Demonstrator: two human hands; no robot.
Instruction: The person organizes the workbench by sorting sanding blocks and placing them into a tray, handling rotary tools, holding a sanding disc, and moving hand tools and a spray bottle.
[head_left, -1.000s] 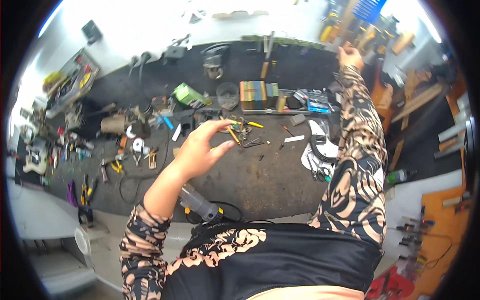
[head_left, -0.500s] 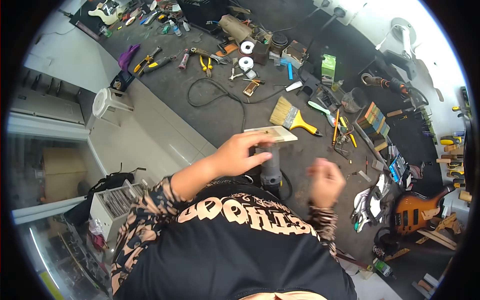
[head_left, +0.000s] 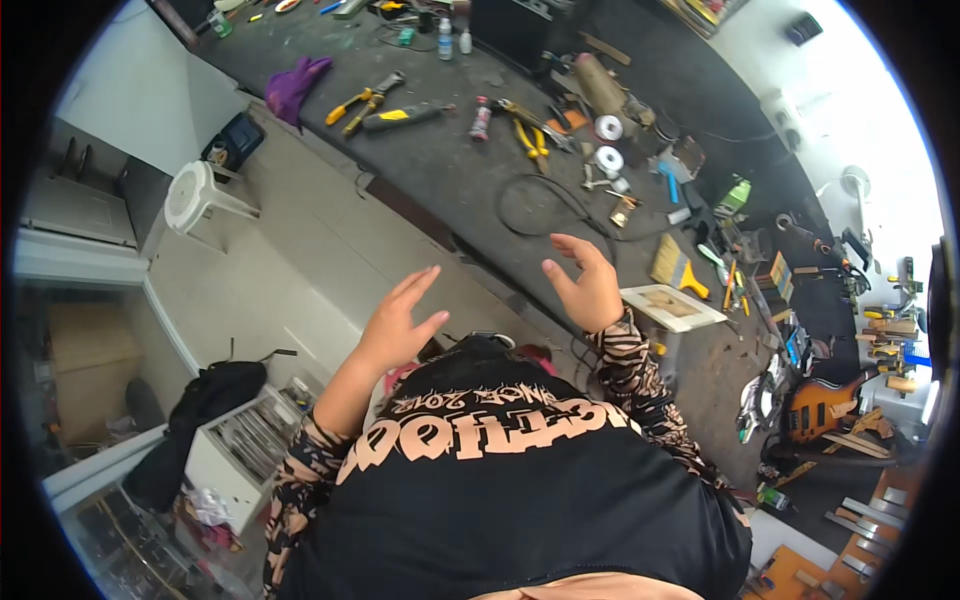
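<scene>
My left hand point(head_left: 398, 322) is raised off the bench's front edge, above the floor, with its fingers apart and nothing in them. My right hand point(head_left: 590, 288) is open and empty too, held over the front edge of the dark workbench point(head_left: 440, 170). Just right of it is a flat pale panel point(head_left: 690, 312) with a brownish patch in its middle. Behind the panel lies a wide paintbrush point(head_left: 682, 270) with a yellow handle. The power tool seen earlier beneath the panel is hidden now.
A black cable point(head_left: 508, 212) loops over the bench. Yellow-handled pliers point(head_left: 530, 145), a utility knife point(head_left: 405, 116) and a purple cloth point(head_left: 297, 88) lie farther back. A white stool point(head_left: 192, 198) stands on the floor at left; an electric guitar point(head_left: 815, 405) is at right.
My view has swung left. My left hand has come away from the panel and moved out past the bench edge. My right hand has opened from a blurred, curled pose.
</scene>
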